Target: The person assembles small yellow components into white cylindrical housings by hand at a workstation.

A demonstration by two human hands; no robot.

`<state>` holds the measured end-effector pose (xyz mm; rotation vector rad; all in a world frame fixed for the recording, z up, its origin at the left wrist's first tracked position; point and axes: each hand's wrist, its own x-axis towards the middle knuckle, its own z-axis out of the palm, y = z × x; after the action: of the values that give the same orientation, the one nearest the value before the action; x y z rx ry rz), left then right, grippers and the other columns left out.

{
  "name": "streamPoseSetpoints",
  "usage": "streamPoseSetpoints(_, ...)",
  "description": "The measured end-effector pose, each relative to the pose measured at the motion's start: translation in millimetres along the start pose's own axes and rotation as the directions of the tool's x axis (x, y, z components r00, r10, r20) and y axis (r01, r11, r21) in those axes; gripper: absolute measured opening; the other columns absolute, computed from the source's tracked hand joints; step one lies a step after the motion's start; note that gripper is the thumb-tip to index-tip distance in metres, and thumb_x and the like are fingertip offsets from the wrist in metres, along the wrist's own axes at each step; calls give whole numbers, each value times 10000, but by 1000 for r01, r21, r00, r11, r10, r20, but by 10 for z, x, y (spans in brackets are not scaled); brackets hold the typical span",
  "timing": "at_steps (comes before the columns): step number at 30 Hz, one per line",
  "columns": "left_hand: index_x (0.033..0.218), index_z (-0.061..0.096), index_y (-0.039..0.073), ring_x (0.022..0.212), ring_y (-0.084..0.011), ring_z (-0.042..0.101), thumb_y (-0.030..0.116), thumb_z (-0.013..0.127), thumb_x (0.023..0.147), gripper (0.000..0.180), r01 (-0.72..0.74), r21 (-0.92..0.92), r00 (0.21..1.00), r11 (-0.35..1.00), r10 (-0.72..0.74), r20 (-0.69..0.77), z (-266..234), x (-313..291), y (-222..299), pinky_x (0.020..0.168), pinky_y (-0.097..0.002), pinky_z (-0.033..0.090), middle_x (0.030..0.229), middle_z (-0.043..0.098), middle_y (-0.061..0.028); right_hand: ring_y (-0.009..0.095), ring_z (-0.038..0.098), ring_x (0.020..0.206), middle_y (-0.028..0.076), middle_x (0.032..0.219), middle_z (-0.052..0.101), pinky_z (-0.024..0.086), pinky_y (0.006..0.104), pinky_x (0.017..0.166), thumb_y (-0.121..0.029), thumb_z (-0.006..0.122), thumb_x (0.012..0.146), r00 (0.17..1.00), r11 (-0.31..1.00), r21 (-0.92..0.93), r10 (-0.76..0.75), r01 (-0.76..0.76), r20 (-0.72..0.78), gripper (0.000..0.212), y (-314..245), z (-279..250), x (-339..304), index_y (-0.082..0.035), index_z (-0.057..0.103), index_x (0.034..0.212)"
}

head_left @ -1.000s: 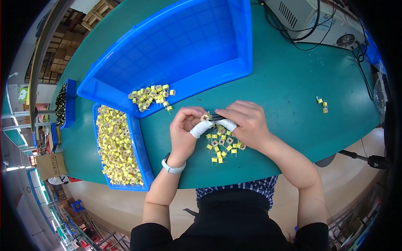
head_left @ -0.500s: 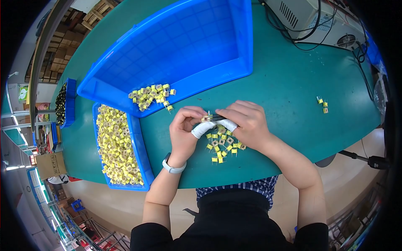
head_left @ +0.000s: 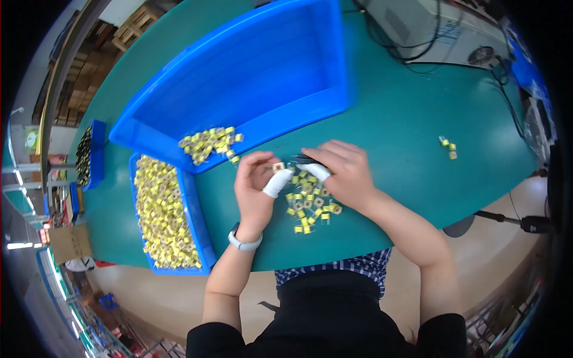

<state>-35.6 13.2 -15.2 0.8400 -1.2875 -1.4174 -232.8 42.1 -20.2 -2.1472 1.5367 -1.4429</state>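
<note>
Between its white-wrapped thumb and fingers, my left hand (head_left: 253, 191) pinches a small transformer (head_left: 278, 167), yellow with a tan square core. A pale watch is on that wrist. My right hand (head_left: 346, 176) grips black tweezers (head_left: 307, 159), their tips pointing left toward the held piece, with a small gap visible between. Its thumb is wrapped in white too. Just below both hands, a loose pile of similar yellow transformers (head_left: 319, 203) with thin metal pins lies on the green table (head_left: 388, 143).
A large blue bin (head_left: 239, 77) holds a small heap of these pieces in its near left corner. Left of my hands, a smaller blue tray (head_left: 200, 221) is full of them. Several pieces (head_left: 452, 147) lie far right, below a grey cabled machine (head_left: 441, 36). A blue box of dark parts (head_left: 95, 155) stands far left.
My hands have drawn slightly apart, and the tweezers have come away from the transformer in my left hand. The whole view has shifted a little.
</note>
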Motion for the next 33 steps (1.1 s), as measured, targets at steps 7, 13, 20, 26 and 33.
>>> streamPoseSetpoints(7,1067,665,16,919,-196,652,-13,789,815,282,-370,404,875,836,168,453,904,34,409,831,-308,550,1044,630,-80,318,662,887,112,921,683,544,433,748,-176,708,763,997,997,36,72,-72,7,346,225,184,-123,-41,704,1082)
streamPoseSetpoints(13,1036,662,39,884,-396,633,-85,607,773,296,-538,423,735,729,160,659,1924,325,100,774,-477,528,1024,628,-161,318,670,882,118,932,703,552,408,783,-3,677,699,995,991,-92,101,-102,-20,357,117,146,-49,-55,733,1047)
streamPoseSetpoints(20,1077,660,38,922,-412,639,-84,607,807,302,-371,452,760,811,-15,650,2010,324,87,794,-476,534,1086,646,-163,294,671,891,99,933,699,550,417,756,-23,680,717,987,988,-71,142,-137,78,354,131,136,-58,-71,732,1065)
streamPoseSetpoints(26,1107,680,13,959,-230,668,-67,607,855,275,-482,557,873,677,314,374,1158,150,559,808,-326,540,1076,671,-133,313,686,904,122,935,700,552,429,779,-114,693,814,942,821,468,324,-327,89,131,139,190,-130,-61,689,934)
streamPoseSetpoints(33,1248,605,46,1130,-272,601,-121,498,787,502,-134,806,990,576,48,130,165,110,272,932,-356,467,1219,620,-110,293,690,760,117,859,717,549,397,652,-161,776,813,980,981,-13,192,-193,-57,212,128,73,5,-44,763,990)
